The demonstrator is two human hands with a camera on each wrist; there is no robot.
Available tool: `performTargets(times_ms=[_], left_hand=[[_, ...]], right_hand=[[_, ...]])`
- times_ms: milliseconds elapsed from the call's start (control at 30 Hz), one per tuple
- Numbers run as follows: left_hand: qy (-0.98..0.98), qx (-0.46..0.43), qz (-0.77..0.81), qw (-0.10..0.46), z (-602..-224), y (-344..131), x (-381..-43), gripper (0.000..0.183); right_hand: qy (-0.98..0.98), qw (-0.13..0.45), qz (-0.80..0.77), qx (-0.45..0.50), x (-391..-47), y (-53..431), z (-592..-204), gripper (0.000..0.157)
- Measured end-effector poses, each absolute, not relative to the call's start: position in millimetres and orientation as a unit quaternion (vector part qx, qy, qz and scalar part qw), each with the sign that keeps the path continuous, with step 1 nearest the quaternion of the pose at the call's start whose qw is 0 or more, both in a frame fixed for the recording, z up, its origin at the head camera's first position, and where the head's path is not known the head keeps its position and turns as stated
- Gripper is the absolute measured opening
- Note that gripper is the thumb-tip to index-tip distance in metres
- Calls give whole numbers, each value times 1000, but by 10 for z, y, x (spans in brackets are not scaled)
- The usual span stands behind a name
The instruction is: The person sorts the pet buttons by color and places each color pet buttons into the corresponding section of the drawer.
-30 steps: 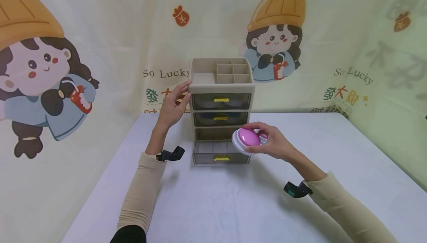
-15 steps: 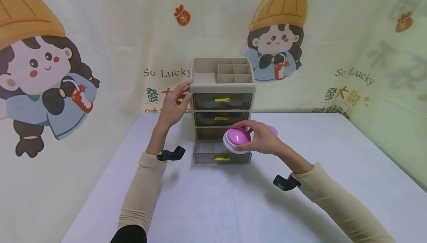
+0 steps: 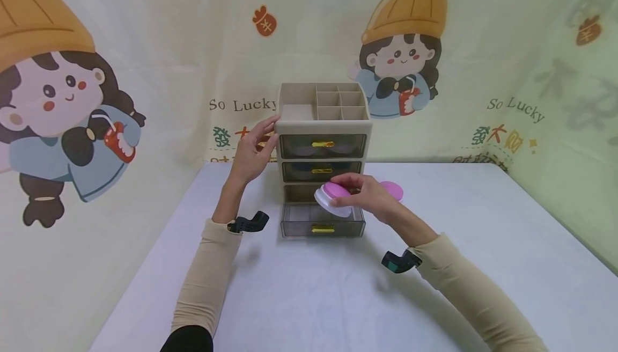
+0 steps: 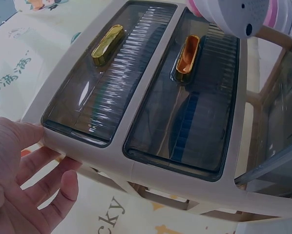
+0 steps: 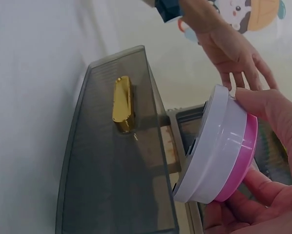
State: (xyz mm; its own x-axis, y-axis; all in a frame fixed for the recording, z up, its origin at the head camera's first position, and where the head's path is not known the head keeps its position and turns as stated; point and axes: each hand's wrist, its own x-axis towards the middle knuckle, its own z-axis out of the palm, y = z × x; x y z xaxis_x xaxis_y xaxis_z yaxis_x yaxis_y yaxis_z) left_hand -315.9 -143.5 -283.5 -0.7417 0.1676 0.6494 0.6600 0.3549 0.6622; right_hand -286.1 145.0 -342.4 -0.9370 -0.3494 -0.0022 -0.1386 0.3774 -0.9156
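Note:
My right hand (image 3: 364, 196) grips a round push button (image 3: 333, 199) by its edge, thumb and fingers on opposite sides. The button has a white base and a pink domed top. It is tilted above the pulled-out bottom drawer (image 3: 299, 228) of a beige drawer cabinet (image 3: 285, 127). From the left wrist, the button's underside (image 4: 239, 17) shows small holes. My left hand (image 3: 252, 151) rests its fingertips on the cabinet's left side; in the left wrist view the fingers (image 4: 46, 168) are loosely bent at the frame.
A second pink-topped round thing (image 3: 392, 190) lies on the white table (image 3: 309, 293) beyond the right hand, partly hidden. Two upper drawers (image 3: 322, 147) with yellow handles are closed. Compartments (image 3: 340, 100) top the cabinet, and a printed cloth (image 3: 318, 30) hangs behind.
My right hand has moved left with the push button, further over the bottom drawer, and the button has tipped so its top turns upward. The left hand has stayed at the cabinet's side.

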Motion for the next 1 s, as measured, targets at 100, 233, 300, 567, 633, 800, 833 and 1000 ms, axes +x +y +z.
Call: performTargets(times_ms=[100,233,300,567,633,800,833,1000], left_hand=[[-785,-264,-504,245,-2836,-1438,-3159,45],[-783,-264,-507,243,-2837,-1442,-3156,45],[-783,-263,-508,243,-2835,-1442,-3153,45],[-783,-261,-510,243,-2835,-1429,-3149,45],[-783,-260,-509,245,-2838,-1425,-3149,45],[-784,-259,-507,247,-2844,-1423,-3150,45],[-784,-260,-507,247,-2845,-1423,-3150,45],[-782,-263,-509,245,-2842,-1426,-3154,45]], right_hand=[[821,102,-542,-147,-2865,1411,-3447,58],[821,101,-541,-153,-2871,1326,-3467,56],[823,102,-536,-156,-2874,1276,-3478,55],[837,106,-516,-144,-2886,1115,-3512,55],[839,105,-515,-141,-2896,1089,-3515,54],[842,99,-512,-141,-2937,1019,-3549,55],[843,97,-511,-140,-2942,1000,-3557,55],[854,81,-495,-136,-2937,897,-3580,56]])
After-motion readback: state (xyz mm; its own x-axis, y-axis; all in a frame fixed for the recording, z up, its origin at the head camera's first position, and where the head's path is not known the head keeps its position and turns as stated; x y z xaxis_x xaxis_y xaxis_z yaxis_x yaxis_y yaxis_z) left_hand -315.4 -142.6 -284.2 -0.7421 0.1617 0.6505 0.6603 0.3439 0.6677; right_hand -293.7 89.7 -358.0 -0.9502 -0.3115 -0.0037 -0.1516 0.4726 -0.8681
